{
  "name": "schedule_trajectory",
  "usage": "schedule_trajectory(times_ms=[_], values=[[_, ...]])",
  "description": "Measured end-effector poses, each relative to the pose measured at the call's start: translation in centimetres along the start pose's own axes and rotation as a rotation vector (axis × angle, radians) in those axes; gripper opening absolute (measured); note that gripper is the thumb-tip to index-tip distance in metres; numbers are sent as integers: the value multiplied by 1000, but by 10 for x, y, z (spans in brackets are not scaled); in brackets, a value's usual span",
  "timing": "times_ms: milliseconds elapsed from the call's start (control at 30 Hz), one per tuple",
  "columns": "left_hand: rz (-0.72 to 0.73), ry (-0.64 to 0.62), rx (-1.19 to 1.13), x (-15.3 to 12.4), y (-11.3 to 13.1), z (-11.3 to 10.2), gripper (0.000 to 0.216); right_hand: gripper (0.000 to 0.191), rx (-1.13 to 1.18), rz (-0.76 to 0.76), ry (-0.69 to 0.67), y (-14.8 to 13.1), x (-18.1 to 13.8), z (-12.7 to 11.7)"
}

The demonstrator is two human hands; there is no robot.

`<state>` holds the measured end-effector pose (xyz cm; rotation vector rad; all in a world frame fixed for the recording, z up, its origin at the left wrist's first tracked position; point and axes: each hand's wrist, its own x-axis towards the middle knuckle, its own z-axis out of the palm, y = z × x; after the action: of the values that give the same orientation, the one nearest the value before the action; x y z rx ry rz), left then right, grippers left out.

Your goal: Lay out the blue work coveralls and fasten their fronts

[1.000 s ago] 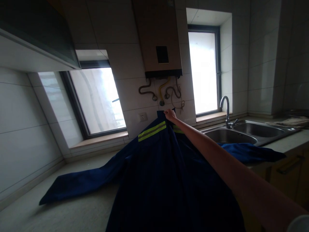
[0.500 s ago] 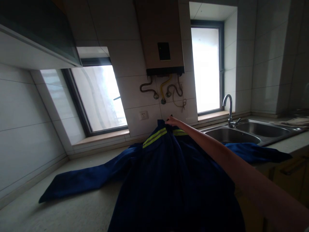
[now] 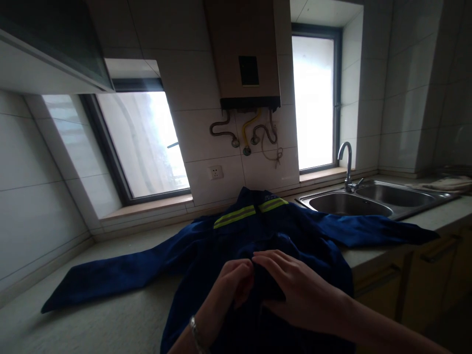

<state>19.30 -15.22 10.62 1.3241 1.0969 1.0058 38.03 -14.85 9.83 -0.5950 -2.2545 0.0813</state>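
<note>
A dark blue work jacket (image 3: 206,265) with yellow-green reflective strips lies spread front up over the counter, sleeves out to both sides and collar toward the wall. My left hand (image 3: 230,287), a bracelet at its wrist, is curled closed at the jacket's front middle with cloth at its fingertips. Beside it, my right hand (image 3: 295,280) reaches in over the jacket, fingers stretched toward the left hand and thumb apart below. Its fingertips are close to the left hand's. The cloth under both hands is very dark, so any fastener there is hidden.
The counter (image 3: 121,309) shows at left. A double steel sink (image 3: 396,209) with a faucet (image 3: 346,167) stands at right, near the jacket's right-hand sleeve. A water heater (image 3: 247,54) hangs on the wall above. A cabinet (image 3: 55,49) juts out at upper left.
My right hand has left the collar and come down to the jacket's front middle. My left hand has come into view there. The collar now lies lower and the strips sit wider apart.
</note>
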Motion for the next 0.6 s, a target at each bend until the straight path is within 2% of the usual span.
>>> schedule_trajectory(times_ms=[100, 167, 267, 367, 600], values=[[-27, -61, 95, -10, 3, 5, 28, 44, 27, 27, 118, 13, -13, 11], [11, -62, 189, -17, 4, 7, 29, 33, 15, -6, 158, 18, -19, 16], [194, 38, 472, -25, 7, 10, 31, 28, -33, -67, 206, 19, -25, 19], [386, 160, 781, -31, 7, 12, 21, 29, -33, -82, 253, 17, -27, 20], [808, 243, 1344, -33, -6, 15, 19, 26, -167, -114, 340, 14, -27, 17]])
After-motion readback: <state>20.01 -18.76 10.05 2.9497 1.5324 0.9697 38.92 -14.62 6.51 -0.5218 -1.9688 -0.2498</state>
